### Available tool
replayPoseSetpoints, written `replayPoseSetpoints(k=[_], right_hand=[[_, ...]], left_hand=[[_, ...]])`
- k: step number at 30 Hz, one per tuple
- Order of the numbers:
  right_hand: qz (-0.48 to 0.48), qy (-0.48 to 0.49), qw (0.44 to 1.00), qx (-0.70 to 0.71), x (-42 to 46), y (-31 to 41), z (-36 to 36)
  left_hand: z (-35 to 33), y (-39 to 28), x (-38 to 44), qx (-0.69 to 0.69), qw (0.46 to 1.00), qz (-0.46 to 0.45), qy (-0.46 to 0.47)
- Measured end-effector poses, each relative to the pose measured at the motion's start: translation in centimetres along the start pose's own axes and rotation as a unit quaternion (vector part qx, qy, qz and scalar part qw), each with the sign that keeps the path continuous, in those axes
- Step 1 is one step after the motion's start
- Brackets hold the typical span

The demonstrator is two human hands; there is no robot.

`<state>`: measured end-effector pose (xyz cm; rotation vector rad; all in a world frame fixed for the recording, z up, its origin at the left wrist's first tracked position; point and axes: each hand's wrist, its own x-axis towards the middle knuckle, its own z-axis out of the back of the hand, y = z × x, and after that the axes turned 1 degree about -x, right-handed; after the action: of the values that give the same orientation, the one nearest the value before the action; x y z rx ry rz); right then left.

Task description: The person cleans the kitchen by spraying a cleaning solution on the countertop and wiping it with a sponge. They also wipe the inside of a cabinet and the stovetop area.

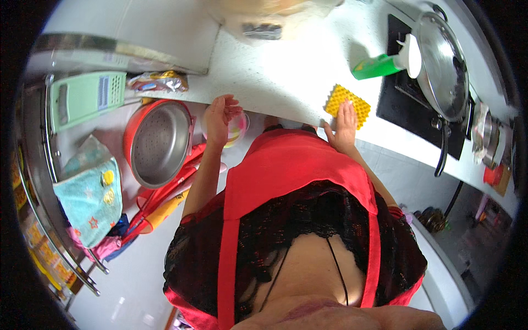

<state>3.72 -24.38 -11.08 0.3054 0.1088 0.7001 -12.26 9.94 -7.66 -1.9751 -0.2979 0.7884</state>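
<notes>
My right hand [345, 128] lies over a yellow sponge with a bumpy surface [337, 98], fingers resting on its top, near the front edge of the white countertop [264, 82]. My left hand [222, 111] is at the counter's edge on the left, holding nothing, its fingers loosely bent and a little apart. Beyond the sponge, a green spray bottle with a white trigger head [373, 68] is on the counter.
A pan with a glass lid [443, 66] sits on the black cooktop [385, 97] at right, its handle [443, 152] jutting toward me. At left are a red pot [159, 142], a green grater-like board [88, 99] and a hanging blue towel [93, 202]. A blurred pale object [264, 16] is at the back.
</notes>
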Motion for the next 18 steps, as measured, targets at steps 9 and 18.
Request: replayPoseSetpoints(k=[9,18], right_hand=[[0.337,0.049,0.936,0.085,16.9,18.6,-6.3],[0.409,0.023,0.907,0.099,12.8,13.7,-7.2]], left_hand=[[0.7,1.6,-4.1,-0.002,0.997,-0.030,-0.073],[1.1,2.7,-6.5,0.001,0.993,-0.017,-0.120]])
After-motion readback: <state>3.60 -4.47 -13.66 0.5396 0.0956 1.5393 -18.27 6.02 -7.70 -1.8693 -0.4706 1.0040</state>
